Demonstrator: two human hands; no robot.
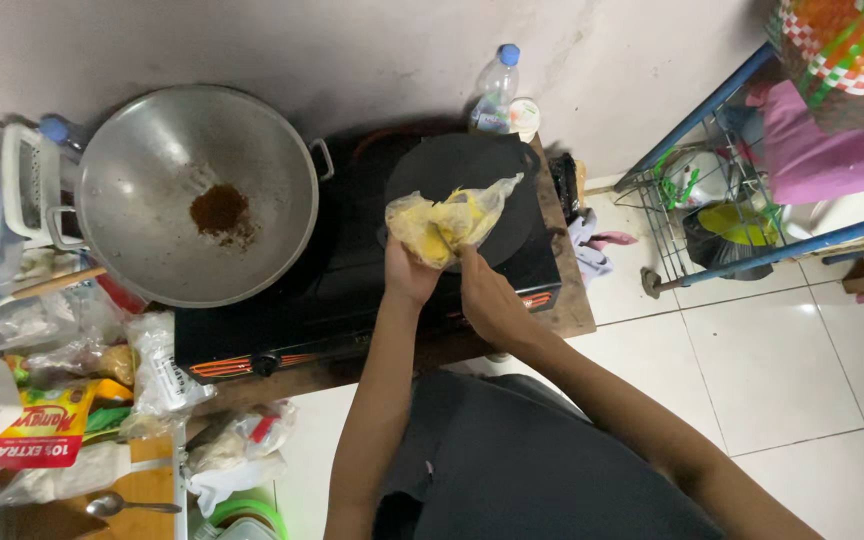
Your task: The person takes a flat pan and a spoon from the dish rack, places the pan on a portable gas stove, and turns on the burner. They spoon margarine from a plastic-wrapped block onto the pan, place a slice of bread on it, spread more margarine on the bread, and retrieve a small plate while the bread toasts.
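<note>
My left hand (408, 275) and my right hand (487, 295) together hold a clear plastic bag of yellow food (447, 222). The bag is lifted above a flat black griddle pan (497, 175) on the right burner of a black two-burner stove (352, 290). My left hand grips the bag's lower end and my right hand touches it from the right underside. The bag's twisted top points up and to the right.
A large steel wok (192, 190) with brown residue sits on the left burner. A plastic bottle (495, 90) stands behind the griddle by the wall. Packets and bags (62, 400) crowd the left. A blue metal rack (732, 190) stands on the white tiled floor, right.
</note>
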